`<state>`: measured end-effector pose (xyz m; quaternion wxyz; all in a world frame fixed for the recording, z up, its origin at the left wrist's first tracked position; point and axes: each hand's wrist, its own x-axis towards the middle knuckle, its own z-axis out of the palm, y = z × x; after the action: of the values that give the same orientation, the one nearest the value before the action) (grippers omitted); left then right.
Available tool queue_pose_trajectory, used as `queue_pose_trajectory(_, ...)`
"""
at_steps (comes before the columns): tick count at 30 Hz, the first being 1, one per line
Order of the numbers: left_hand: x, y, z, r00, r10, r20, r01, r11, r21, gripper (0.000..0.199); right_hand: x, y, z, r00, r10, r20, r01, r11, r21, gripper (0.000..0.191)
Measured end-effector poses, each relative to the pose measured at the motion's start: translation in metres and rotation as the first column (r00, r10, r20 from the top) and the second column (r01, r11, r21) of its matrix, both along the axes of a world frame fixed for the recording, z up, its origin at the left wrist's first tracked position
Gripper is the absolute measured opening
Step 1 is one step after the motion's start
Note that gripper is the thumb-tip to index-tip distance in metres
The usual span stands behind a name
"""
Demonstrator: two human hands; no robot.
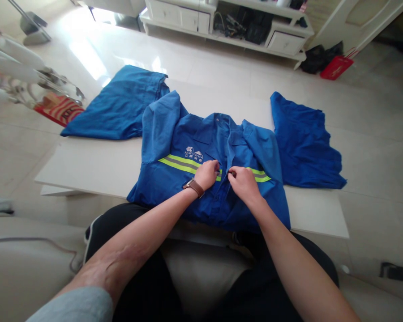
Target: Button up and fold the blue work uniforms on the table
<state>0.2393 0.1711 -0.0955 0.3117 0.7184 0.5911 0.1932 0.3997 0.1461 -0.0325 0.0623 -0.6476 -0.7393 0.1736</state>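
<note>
- The white TV cabinet point(181, 15) stood at twelve o'clock, well apart from the work.
- The white table point(87, 165) lay before the person's knees.
- The blue work jacket point(174, 188) lay front up on that table, mid-view, collar toward twelve o'clock, a yellow-green reflective stripe point(179, 164) across its chest.
- Folded blue cloth point(116, 105) rested at the jacket's ten o'clock.
- Another blue piece point(305, 145) lay between its two and three o'clock.
- A red bag point(336, 68) sat on the floor, near two o'clock.
- The right hand point(243, 181), right of the front opening, gripped the jacket's edge between thumb and fingers.
- The left hand point(206, 173), across the opening at about nine o'clock from the right one, had curled fingers at the stripe; whether they pinched fabric, I cannot tell.
- A brown-strapped wristwatch point(196, 188) circled the left wrist.
</note>
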Motion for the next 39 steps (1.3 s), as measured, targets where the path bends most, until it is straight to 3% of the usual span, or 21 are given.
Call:
queue_pose_trajectory(9,-0.003,-0.005,0.023,0.999,0.036,-0.039,-0.037,0.999,-0.026,0.007,-0.002,0.001,-0.003,1.0,-0.019,-0.005,0.019,1.0,0.006,0.027)
queue_pose_trajectory(12,-0.006,-0.006,0.029,0.999,0.032,0.01,-0.032,0.999,-0.017,0.009,-0.006,0.001,-0.003,0.999,-0.01,-0.034,0.011,1.0,0.008,0.025)
queue_pose_trajectory(16,-0.008,-0.003,0.027,0.986,0.036,0.166,-0.032,0.999,-0.032,0.009,-0.009,0.001,-0.003,0.997,0.002,-0.081,0.001,1.0,0.027,0.026)
queue_pose_trajectory(22,-0.009,0.001,0.031,0.931,0.116,0.346,-0.061,0.984,-0.165,0.013,-0.011,0.003,-0.005,0.981,-0.059,-0.186,0.065,0.997,0.031,0.025)
queue_pose_trajectory(31,-0.009,0.003,0.031,0.903,0.182,0.39,-0.101,0.97,-0.219,0.01,-0.014,-0.001,0.001,0.983,-0.042,-0.179,0.055,0.996,0.068,0.025)
queue_pose_trajectory(39,-0.008,0.003,0.034,0.904,0.108,0.413,-0.021,0.978,-0.209,0.012,-0.011,-0.001,-0.001,0.978,-0.085,-0.193,0.099,0.993,0.064,0.025)
